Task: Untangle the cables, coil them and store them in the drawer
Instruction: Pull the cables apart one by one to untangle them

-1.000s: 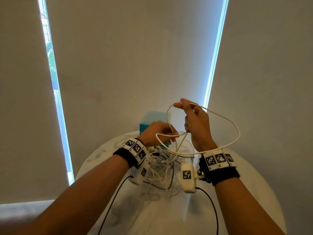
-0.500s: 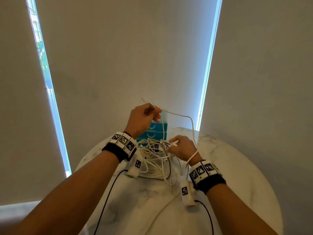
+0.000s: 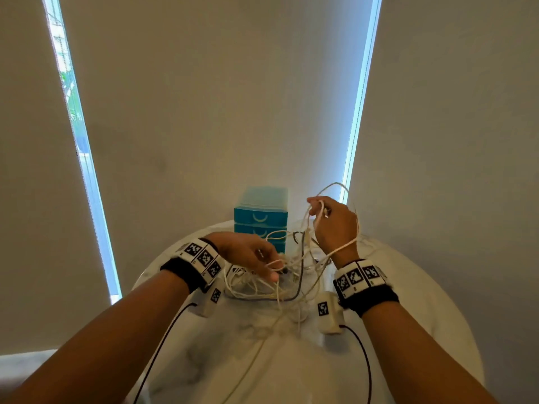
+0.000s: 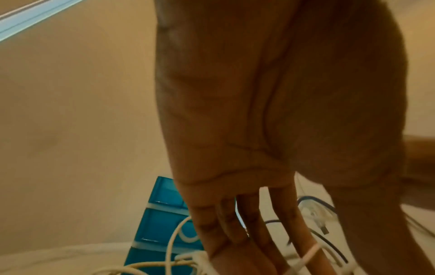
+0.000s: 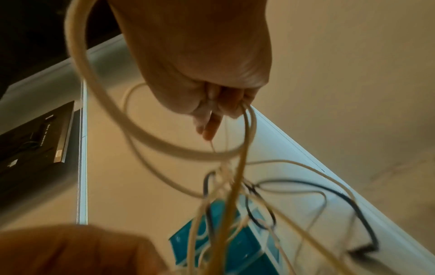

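Note:
A tangle of white cables (image 3: 262,287) with one dark cable (image 3: 301,275) lies on the round marble table (image 3: 408,301). My left hand (image 3: 271,266) is low on the tangle and pinches a white cable loop (image 3: 275,262); in the left wrist view that strand (image 4: 310,249) crosses its fingers (image 4: 254,232). My right hand (image 3: 316,208) is raised to the right of the blue drawer unit (image 3: 261,211) and grips a white cable (image 3: 335,185), which loops above it and round the wrist. In the right wrist view several strands (image 5: 237,176) hang from its curled fingers (image 5: 223,108).
The drawer unit (image 4: 162,223) stands at the table's far edge with its drawers closed, right behind the tangle. Pale blinds with bright window strips (image 3: 81,158) stand close behind. Black camera leads (image 3: 163,342) run along both forearms. A dark panel (image 5: 35,139) shows in the right wrist view.
My left hand has dropped from its raised hold down onto the tangle. My right hand has risen from the tangle, lifting a white cable up and to the right.

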